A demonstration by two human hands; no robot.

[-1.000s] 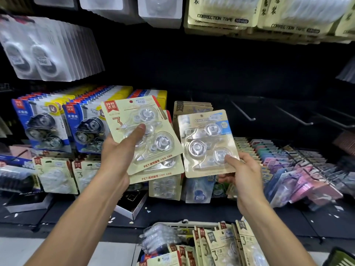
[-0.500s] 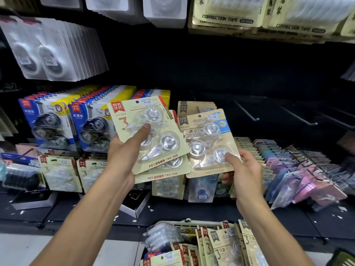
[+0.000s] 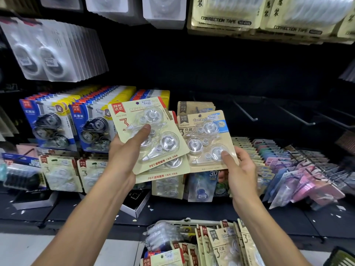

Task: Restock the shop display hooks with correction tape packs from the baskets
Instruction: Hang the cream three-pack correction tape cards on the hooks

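So the person is standing right up against the shop display, holding cards of correction tape in both hands. The left hand (image 3: 123,150) is gripping two cream packs (image 3: 153,148) stacked one over the other, thumb pressing across the clear blister on the front one, fingers curled behind (the back one is peeking out underneath, same red print along the bottom). The right hand (image 3: 240,169) is pinching a tan pack (image 3: 206,143) by its lower right corner, thumb on the front, the rest of the fingers tucked behind the card. Both lots are being held up just in front of the middle row of hanging stock, the tan one almost touching the identical cards on the hook (image 3: 196,108) behind it.

To the right of that, bare hooks (image 3: 245,113) are sticking out of the dark back panel. Blue packs (image 3: 63,123) are hanging to the left, and pastel ones (image 3: 299,169) are fanning out low on the right. Down at the bottom edge a basket (image 3: 184,222) is sitting full of more of the same cream and tan packs, standing on end. The far left of the shelf is looking blurry, so I can't tell what's there.
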